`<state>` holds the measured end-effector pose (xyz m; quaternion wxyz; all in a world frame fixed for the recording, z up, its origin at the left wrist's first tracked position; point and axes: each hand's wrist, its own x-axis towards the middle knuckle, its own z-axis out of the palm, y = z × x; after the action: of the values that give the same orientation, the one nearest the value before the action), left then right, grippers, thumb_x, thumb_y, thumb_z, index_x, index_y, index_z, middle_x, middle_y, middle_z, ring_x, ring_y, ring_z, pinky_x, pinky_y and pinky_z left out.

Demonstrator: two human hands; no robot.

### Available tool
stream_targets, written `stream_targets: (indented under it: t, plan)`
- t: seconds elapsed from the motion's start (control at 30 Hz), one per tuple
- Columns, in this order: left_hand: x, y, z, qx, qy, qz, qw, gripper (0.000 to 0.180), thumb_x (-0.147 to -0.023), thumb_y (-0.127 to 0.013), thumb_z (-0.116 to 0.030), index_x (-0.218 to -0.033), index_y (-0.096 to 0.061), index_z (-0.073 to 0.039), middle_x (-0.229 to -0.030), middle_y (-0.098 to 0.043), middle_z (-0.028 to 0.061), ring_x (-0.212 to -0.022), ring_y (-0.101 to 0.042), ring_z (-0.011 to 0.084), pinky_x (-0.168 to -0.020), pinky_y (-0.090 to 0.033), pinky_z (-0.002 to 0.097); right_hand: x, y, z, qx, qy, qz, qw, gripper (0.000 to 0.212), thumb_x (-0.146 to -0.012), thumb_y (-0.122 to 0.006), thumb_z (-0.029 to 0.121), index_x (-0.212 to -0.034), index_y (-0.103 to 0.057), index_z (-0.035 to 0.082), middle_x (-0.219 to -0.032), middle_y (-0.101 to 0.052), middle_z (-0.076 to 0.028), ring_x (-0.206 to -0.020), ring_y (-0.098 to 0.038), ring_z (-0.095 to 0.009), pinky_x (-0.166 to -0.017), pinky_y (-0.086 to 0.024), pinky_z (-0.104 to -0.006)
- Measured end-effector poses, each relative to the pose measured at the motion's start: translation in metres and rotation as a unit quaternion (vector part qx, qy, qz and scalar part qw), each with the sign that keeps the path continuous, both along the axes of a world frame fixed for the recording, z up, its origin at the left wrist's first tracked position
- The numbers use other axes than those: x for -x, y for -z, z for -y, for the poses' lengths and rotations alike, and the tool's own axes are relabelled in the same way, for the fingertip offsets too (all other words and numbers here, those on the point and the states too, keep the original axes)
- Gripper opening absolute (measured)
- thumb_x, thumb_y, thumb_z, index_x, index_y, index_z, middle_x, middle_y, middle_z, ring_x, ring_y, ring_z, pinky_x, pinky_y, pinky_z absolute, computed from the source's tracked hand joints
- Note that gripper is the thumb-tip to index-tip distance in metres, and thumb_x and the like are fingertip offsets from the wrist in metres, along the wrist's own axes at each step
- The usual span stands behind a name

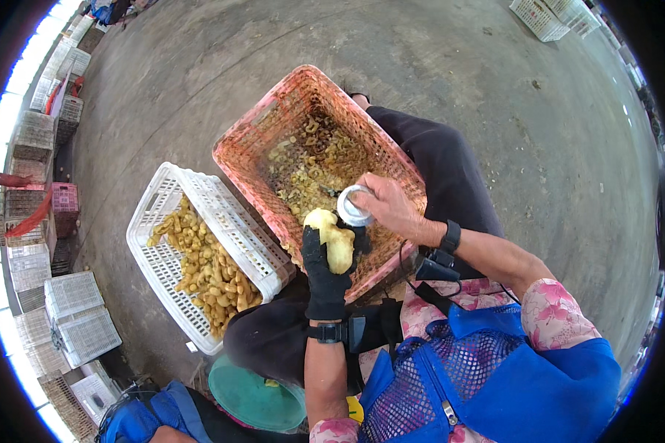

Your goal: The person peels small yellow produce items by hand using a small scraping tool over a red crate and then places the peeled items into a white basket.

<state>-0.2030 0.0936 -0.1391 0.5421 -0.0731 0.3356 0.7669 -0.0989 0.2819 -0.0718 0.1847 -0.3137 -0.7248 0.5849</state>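
Observation:
My left hand [327,273], in a black glove, is closed round a pale-yellow, knobbly piece of ginger [340,249] with mostly bare flesh. It is held above the near part of a pink plastic crate [253,124]. Just above the ginger, my bare right hand [389,204] grips a round, silvery-white tool [352,210] like a lid or ring; its exact kind is unclear. Damp peelings and brown scraps [318,162] cover the crate's floor. A white plastic basket [142,221] to the left holds many small yellow-brown ginger pieces [210,273].
The crate stands between my legs on a grey concrete floor [199,44]. A green tub or lid [255,402] lies by my left knee. Stacked crates [81,310] line the left wall. Another person's blue clothing [159,417] shows at lower left. White crates [543,18] stand far right.

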Motion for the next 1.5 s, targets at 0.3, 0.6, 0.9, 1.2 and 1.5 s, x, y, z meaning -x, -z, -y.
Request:
stream_targets:
  t: [0.3,0.6,0.9,1.2,1.5]
  plan:
    - [0.011,-0.021,-0.005,-0.042,-0.087,-0.103,0.99,0.054,-0.122,-0.062,-0.042,-0.154,-0.066,0.001,-0.147,-0.075,0.0151,-0.134,-0.074,0.0283,-0.118,-0.059,0.0449,0.018,0.025,0.048,-0.024,-0.029,-0.012,0.999,0.026,-0.11,-0.075,0.023,-0.111,-0.073,-0.003,-0.091,-0.076,-0.016,-0.079,-0.075,-0.024,-0.07,-0.06,-0.0443]
    - [0.036,-0.009,0.005,-0.045,-0.161,-0.109,0.98,0.06,-0.119,-0.067,-0.043,-0.161,-0.061,-0.001,-0.134,-0.077,0.0182,-0.116,-0.077,0.0319,-0.107,-0.064,0.0492,-0.018,0.038,0.047,0.099,-0.03,0.079,0.992,0.031,-0.111,-0.075,0.026,-0.109,-0.074,-0.005,-0.093,-0.077,-0.012,-0.087,-0.073,-0.018,-0.075,-0.059,-0.0401]
    - [0.033,-0.012,0.005,-0.003,-0.109,-0.251,0.962,0.044,-0.123,-0.061,-0.031,-0.157,-0.064,-0.002,-0.135,-0.076,0.0108,-0.121,-0.075,0.0251,-0.108,-0.062,0.0442,0.017,0.005,0.067,0.111,0.003,-0.013,0.994,0.03,-0.112,-0.077,0.025,-0.109,-0.072,-0.005,-0.084,-0.072,-0.007,-0.076,-0.067,-0.012,-0.065,-0.056,-0.0369]
    - [0.073,0.051,0.046,-0.137,-0.182,-0.002,0.974,0.069,-0.118,-0.066,-0.049,-0.166,-0.058,0.0,-0.134,-0.079,0.0163,-0.11,-0.076,0.0293,-0.097,-0.065,0.0442,-0.009,0.034,0.063,0.156,-0.103,0.106,0.977,0.033,-0.111,-0.077,0.03,-0.097,-0.074,0.0,-0.08,-0.066,-0.001,-0.075,-0.061,-0.01,-0.062,-0.05,-0.0363]
    - [0.057,0.014,0.031,-0.041,-0.134,-0.188,0.972,0.052,-0.123,-0.062,-0.041,-0.158,-0.065,-0.002,-0.139,-0.077,0.0139,-0.123,-0.076,0.0274,-0.11,-0.061,0.0437,0.033,-0.015,0.077,0.264,-0.045,0.026,0.963,0.031,-0.119,-0.074,0.031,-0.107,-0.074,0.003,-0.086,-0.068,0.004,-0.069,-0.059,-0.004,-0.056,-0.045,-0.029]
